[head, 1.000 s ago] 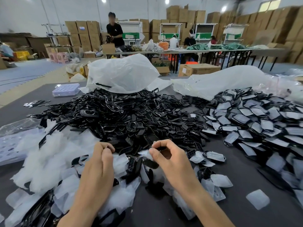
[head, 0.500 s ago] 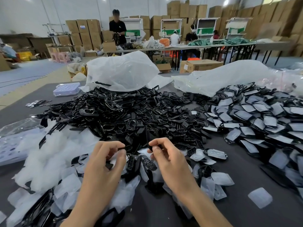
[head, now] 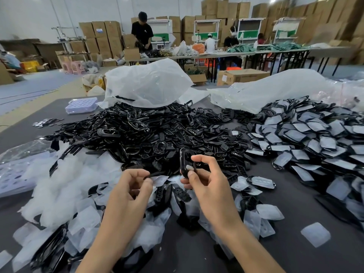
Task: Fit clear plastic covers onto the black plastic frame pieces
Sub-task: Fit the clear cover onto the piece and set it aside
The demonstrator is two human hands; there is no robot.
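In the right grip [head: 208, 184] a black frame piece [head: 184, 160] is pinched, index finger at the top, thumb at the lower end. Its long axis stands near upright, narrow side toward the camera. A clear cover [head: 160, 179] is pinched at its left edge by the left grip [head: 130, 192] and lies near flat, free end pointed right at the frame's lower end. It sits just left of and slightly below the right grip; whether it touches the frame cannot be told. The axes are judged roughly crossed, so the cover likely has to be turned upright, or the frame laid over, before seating. The gap is closed shortest by moving the left grip right and up. On the worktop [head: 189, 253], a heap of bare frames [head: 137, 131] lies beyond both grips, with loose covers [head: 65, 184] left of the left grip.
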